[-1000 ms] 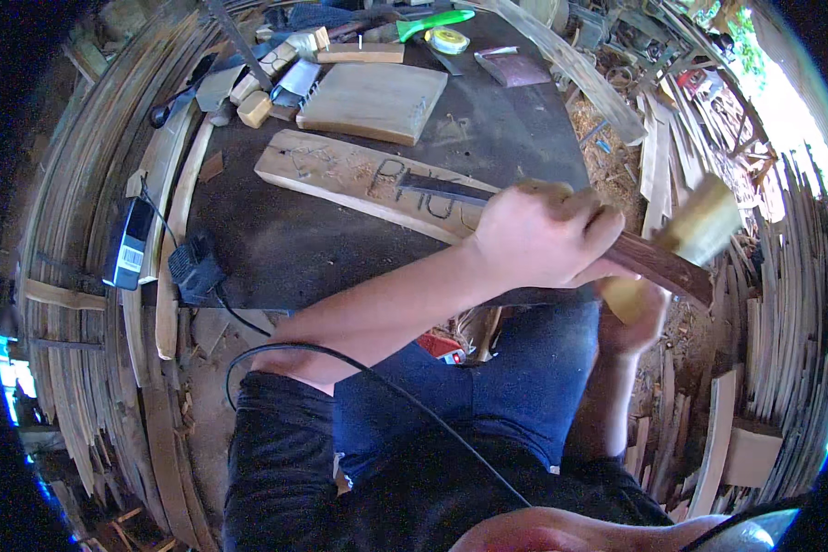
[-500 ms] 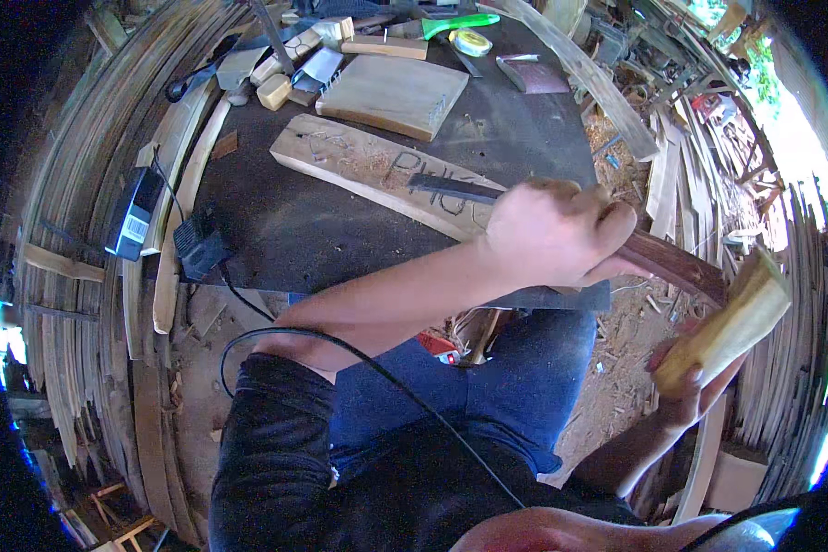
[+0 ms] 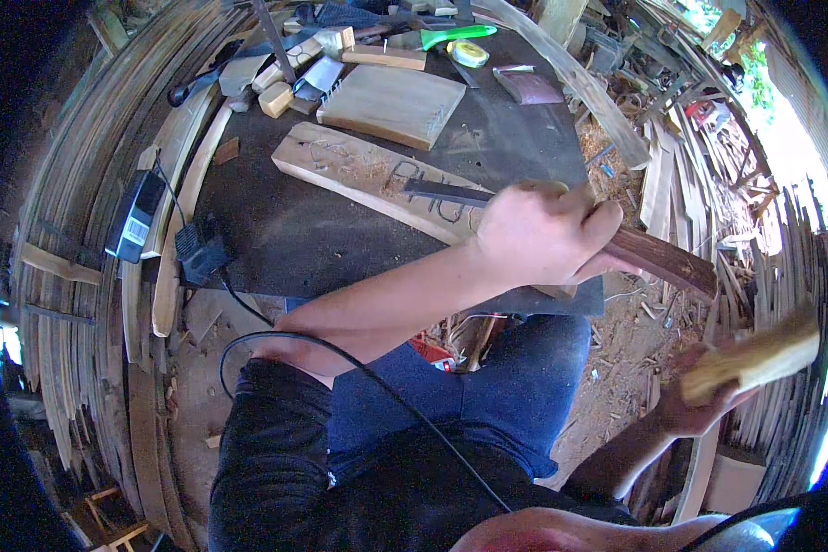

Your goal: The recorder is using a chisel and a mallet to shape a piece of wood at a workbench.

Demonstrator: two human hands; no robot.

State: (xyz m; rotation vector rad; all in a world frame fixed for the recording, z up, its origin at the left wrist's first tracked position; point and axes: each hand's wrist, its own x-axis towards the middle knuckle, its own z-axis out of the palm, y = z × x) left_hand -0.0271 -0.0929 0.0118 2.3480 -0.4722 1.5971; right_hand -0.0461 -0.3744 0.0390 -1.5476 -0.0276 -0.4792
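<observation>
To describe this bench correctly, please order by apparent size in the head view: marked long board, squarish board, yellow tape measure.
1. Marked long board, partly hidden
2. Squarish board
3. Yellow tape measure

Dk letters on wd plank, barcode label on blk box.

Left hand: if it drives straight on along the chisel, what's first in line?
Most likely the marked wooden board. The left hand points the chisel leftward over it, tip at the lettering. One view can't settle whether the tip already touches the wood.
</observation>
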